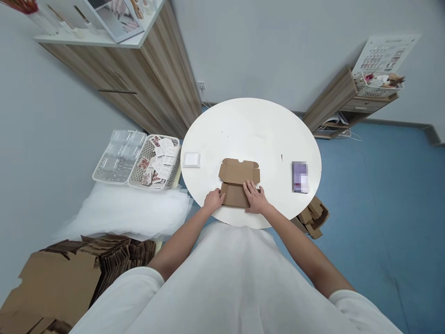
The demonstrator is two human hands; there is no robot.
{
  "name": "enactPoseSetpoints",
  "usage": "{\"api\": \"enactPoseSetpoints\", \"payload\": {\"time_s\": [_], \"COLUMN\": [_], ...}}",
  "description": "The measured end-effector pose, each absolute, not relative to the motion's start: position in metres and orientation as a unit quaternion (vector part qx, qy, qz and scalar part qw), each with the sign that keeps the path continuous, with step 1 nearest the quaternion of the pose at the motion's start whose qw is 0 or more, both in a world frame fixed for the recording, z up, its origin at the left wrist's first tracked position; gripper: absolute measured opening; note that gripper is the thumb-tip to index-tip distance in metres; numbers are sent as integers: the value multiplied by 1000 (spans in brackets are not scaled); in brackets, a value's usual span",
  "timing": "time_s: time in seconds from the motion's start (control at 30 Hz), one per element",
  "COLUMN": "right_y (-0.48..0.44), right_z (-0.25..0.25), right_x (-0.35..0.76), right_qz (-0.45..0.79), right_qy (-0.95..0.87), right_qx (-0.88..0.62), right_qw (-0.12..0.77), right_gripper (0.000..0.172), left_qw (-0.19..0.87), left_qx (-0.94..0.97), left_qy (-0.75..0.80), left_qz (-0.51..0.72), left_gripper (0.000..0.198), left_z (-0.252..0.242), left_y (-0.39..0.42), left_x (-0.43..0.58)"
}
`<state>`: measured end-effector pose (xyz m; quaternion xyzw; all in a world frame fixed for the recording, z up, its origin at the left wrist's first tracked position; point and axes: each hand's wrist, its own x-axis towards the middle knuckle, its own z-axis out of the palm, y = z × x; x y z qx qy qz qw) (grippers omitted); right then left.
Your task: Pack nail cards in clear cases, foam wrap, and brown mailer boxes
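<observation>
A brown cardboard box [236,195] lies partly folded near the front edge of the round white table [250,125]. Its lid panel [239,172] is laid back, away from me, with side flaps and a notched far edge. My left hand [214,200] grips the left wall of the box, thumb toward the inside. Over the right end of the box, my right hand [255,199] rests with its fingers spread, touching the cardboard and covering that end. What lies beneath the right palm is hidden.
On the table are a small white square case [191,159] at left and a blurred purple item [299,177] at right. Left of it stand a basket of printed cards [160,162], a basket of clear cases [120,155], white sheets [128,208] and stacked flat cardboard [62,278]. More cardboard [314,218] sits low right.
</observation>
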<state>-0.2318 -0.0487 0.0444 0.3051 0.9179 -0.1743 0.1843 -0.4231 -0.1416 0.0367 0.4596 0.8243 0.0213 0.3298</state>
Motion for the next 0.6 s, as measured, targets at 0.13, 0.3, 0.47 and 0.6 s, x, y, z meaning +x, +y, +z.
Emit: {"api": "enactPoseSetpoints", "payload": {"time_s": [0.13, 0.3, 0.47, 0.6], "right_y": [-46, -47, -40, -25], "right_z": [43, 40, 41, 42], "right_x": [-229, -227, -224, -221], "right_qz": [-179, -184, -177, -170], "right_qy": [921, 923, 922, 922], "right_qx": [298, 297, 304, 305], "right_qw": [176, 164, 161, 169], "right_gripper": [119, 120, 119, 119], "left_qw": [308, 291, 298, 306], "left_qx": [475, 461, 447, 457], "left_qy": [821, 833, 841, 835], "left_qz": [-69, -90, -67, 16], "left_gripper": [31, 27, 28, 59], "left_z": [40, 40, 40, 45], "left_y": [-140, -134, -128, -133], "left_x": [-421, -415, -412, -412]}}
